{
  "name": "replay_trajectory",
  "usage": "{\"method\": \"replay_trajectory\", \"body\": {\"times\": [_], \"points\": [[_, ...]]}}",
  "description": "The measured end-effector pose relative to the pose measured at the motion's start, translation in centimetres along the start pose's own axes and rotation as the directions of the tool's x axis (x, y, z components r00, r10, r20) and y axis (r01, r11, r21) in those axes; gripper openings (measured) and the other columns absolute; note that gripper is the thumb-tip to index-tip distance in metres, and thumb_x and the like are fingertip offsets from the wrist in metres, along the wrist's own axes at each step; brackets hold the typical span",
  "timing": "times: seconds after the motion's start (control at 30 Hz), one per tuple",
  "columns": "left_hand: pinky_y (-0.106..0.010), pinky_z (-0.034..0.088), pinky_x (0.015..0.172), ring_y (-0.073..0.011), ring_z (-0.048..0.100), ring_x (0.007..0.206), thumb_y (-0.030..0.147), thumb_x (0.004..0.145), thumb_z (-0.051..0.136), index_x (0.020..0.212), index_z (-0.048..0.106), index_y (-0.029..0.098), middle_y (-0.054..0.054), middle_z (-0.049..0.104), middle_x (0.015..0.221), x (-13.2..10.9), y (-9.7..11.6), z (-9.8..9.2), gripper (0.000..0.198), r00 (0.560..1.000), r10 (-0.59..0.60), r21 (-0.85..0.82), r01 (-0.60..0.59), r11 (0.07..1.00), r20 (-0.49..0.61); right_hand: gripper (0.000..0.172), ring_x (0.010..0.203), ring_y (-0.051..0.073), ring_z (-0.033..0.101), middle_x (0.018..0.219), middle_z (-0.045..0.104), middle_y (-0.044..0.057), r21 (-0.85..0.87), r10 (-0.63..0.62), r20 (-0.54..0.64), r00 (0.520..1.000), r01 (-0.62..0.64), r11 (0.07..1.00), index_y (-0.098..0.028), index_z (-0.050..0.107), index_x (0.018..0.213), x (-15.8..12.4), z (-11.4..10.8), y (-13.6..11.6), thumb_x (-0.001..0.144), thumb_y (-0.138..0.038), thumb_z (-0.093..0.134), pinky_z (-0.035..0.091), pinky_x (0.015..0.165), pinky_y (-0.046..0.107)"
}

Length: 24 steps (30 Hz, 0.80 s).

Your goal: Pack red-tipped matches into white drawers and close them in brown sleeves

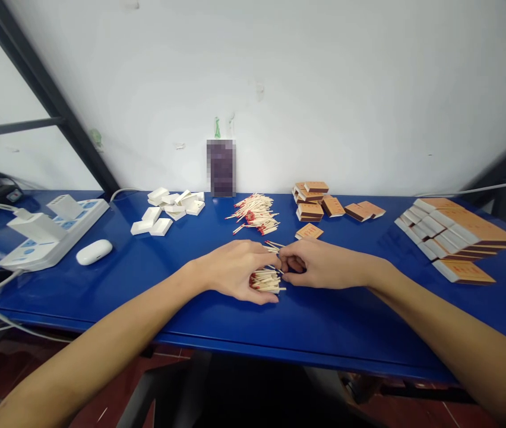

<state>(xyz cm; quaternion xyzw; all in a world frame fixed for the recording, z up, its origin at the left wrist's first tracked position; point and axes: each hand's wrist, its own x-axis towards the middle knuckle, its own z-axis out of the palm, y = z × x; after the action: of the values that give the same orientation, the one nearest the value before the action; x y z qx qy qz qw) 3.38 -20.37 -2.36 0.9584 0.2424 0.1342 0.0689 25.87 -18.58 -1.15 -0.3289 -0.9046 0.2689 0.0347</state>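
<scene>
My left hand (239, 270) curls around a pile of matches (265, 280), thumb on the near side and fingers on the far side. A small white edge shows under these matches, but most of what lies beneath is hidden. My right hand (310, 264) is closed in a pinch at their right end, with a match end showing at its fingertips. A few loose matches (273, 245) lie just beyond both hands. Farther back is a larger heap of red-tipped matches (256, 213). One orange matchbox sleeve (309, 231) lies flat beyond my right hand.
White matchbox trays (161, 226) lie scattered at the back left. Several matchboxes (310, 211) are piled at the back right, with a larger stack (458, 229) at far right. A power strip (57, 238) and white earbud case (94, 252) sit left on the blue table (146, 285).
</scene>
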Motion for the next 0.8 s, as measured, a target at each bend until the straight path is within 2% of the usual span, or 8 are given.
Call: {"method": "replay_trajectory", "body": {"times": [0.17,0.23,0.37,0.47,0.63,0.8], "points": [[-0.028,0.042,0.072,-0.0189,0.059,0.08,0.054,0.083,0.064,0.1,0.067,0.017,-0.005,0.064,0.09,0.1,0.1,0.1,0.04,0.999,-0.013,-0.013,0.012,1.0,-0.034,0.006,0.057,0.012,0.046,0.069,0.058,-0.001,-0.06,0.076,0.027,0.997,-0.075,0.995,-0.02,0.059,0.076,-0.1,-0.4,0.0,0.079,-0.025,0.058,0.032,0.052,0.025],[-0.028,0.042,0.073,-0.0182,0.058,0.08,0.054,0.083,0.065,0.098,0.068,0.018,-0.005,0.062,0.089,0.1,0.1,0.1,0.039,0.999,-0.023,-0.027,0.022,0.999,-0.046,0.005,0.06,0.014,0.049,0.069,0.059,0.0,-0.136,0.08,-0.014,0.997,-0.081,0.987,-0.02,0.059,0.074,-0.2,-0.7,0.2,0.078,-0.023,0.059,0.033,0.055,0.025],[-0.029,0.043,0.074,-0.0187,0.057,0.08,0.065,0.074,0.069,0.097,0.069,0.019,-0.004,0.059,0.087,0.2,0.4,0.4,0.052,0.997,0.016,-0.07,-0.021,0.997,-0.069,0.008,0.071,0.017,0.056,0.071,0.063,0.001,-0.208,0.027,-0.098,0.995,-0.047,0.977,-0.021,0.059,0.071,-0.3,-1.1,0.6,0.078,-0.023,0.061,0.037,0.064,0.027],[-0.029,0.044,0.073,-0.0183,0.057,0.078,0.065,0.074,0.069,0.094,0.068,0.018,-0.004,0.06,0.085,0.3,0.6,0.8,0.051,0.997,0.032,-0.085,-0.038,0.996,-0.067,0.01,0.071,0.017,0.057,0.073,0.066,0.002,-0.168,-0.011,-0.136,0.991,-0.013,0.986,-0.02,0.062,0.073,0.0,-0.8,0.6,0.081,-0.026,0.061,0.038,0.067,0.028],[-0.028,0.045,0.071,-0.0165,0.059,0.077,0.041,0.085,0.062,0.092,0.067,0.017,-0.004,0.064,0.088,0.3,0.8,1.4,0.025,0.994,0.051,-0.066,-0.058,0.996,-0.101,0.013,0.06,0.013,0.053,0.065,0.063,-0.001,-0.055,-0.041,-0.266,0.963,0.027,0.998,-0.019,0.067,0.078,0.8,0.2,0.6,0.084,-0.026,0.058,0.036,0.061,0.026],[-0.028,0.046,0.07,-0.0166,0.06,0.077,0.031,0.084,0.055,0.091,0.065,0.017,-0.005,0.065,0.09,0.2,0.8,1.6,0.019,0.987,0.055,-0.047,-0.063,0.997,-0.149,0.013,0.054,0.011,0.046,0.062,0.059,-0.002,0.092,-0.013,-0.256,0.967,0.038,0.995,-0.017,0.064,0.075,1.3,1.0,0.3,0.083,-0.023,0.056,0.032,0.054,0.024]]}}
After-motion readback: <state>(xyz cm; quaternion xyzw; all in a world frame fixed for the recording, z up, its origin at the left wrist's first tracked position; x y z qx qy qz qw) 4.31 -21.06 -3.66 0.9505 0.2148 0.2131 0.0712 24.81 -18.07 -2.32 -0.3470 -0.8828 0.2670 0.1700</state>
